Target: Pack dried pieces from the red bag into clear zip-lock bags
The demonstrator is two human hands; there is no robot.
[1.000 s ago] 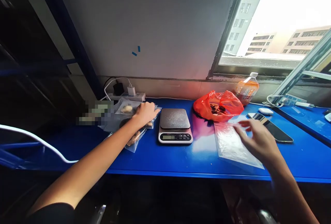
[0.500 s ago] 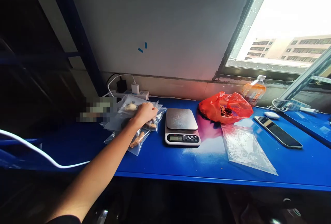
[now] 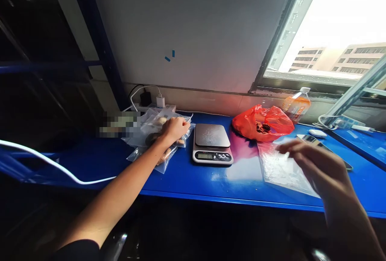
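Note:
My left hand (image 3: pixel 175 129) is closed at the right edge of a pile of clear plastic bags (image 3: pixel 137 132), its fingers pinching a bag whose corner sticks up beside them. Pale and brown pieces lie in these bags; my hand and forearm hide part of them. My right hand (image 3: pixel 319 166), slightly blurred, hovers over flat clear zip bags (image 3: pixel 279 168), fingers stretched out and holding nothing visible. Between my hands stands a kitchen scale (image 3: pixel 212 136) with a bare steel plate and a lit display.
An open red plastic bag (image 3: pixel 247 124) with dark dried pieces sits behind the zip bags. Near it are an orange drink bottle (image 3: pixel 297 104), a white case (image 3: pixel 317 133) and a phone (image 3: pixel 343 160), partly covered by my right hand. A power strip (image 3: pixel 169 108) lies along the wall.
My right hand has come into view from the right, over the flat zip bags. The left hand stays at the bag pile, shifted slightly. The view has moved a little.

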